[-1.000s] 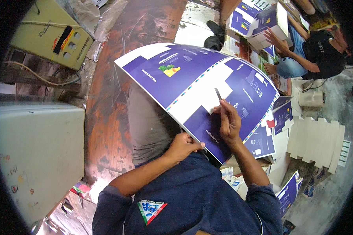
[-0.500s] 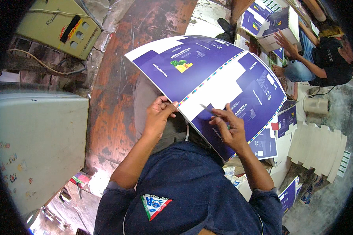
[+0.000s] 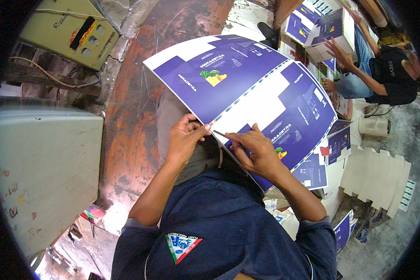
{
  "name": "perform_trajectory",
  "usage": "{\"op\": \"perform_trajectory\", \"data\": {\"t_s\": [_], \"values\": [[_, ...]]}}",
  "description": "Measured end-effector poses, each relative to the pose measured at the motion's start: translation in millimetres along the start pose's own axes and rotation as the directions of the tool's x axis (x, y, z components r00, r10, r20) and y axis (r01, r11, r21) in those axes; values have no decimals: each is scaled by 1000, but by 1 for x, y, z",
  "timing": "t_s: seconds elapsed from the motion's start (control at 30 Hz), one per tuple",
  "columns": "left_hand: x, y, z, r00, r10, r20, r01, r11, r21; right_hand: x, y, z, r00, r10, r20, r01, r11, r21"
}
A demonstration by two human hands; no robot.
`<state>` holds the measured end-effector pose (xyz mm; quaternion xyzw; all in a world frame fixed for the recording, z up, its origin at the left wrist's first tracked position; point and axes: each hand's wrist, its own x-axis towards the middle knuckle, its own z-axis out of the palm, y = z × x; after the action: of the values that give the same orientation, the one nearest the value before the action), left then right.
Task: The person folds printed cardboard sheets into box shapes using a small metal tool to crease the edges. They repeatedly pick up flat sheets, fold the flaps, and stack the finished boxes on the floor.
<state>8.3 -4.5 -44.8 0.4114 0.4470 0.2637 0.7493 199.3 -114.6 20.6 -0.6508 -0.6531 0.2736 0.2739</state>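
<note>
We are pinching the sheet's [image 3: 247, 88] near edge with our left hand [image 3: 185, 137], while our right hand [image 3: 256, 151] is gripping a thin tool [image 3: 219, 134] against it.

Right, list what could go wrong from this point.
1. The right hand holds a thin blade-like tool close to the left hand fingertips; a slip might nick them.
2. The printed sheet bows unsupported over the lap, so it may crease or tear off-line.
</note>
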Motion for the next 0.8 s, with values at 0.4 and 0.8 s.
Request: {"op": "perform_trajectory", "data": {"t_s": [0.4,0.8], "values": [[-1,5,5,1000,2,-8,-3,1000,-31,1,0,-3,997,6,78,0,997,-75],[-1,7,6,999,25,-21,-26,999,-22,1,-1,-7,978,-20,207,54,985,-162]]}}
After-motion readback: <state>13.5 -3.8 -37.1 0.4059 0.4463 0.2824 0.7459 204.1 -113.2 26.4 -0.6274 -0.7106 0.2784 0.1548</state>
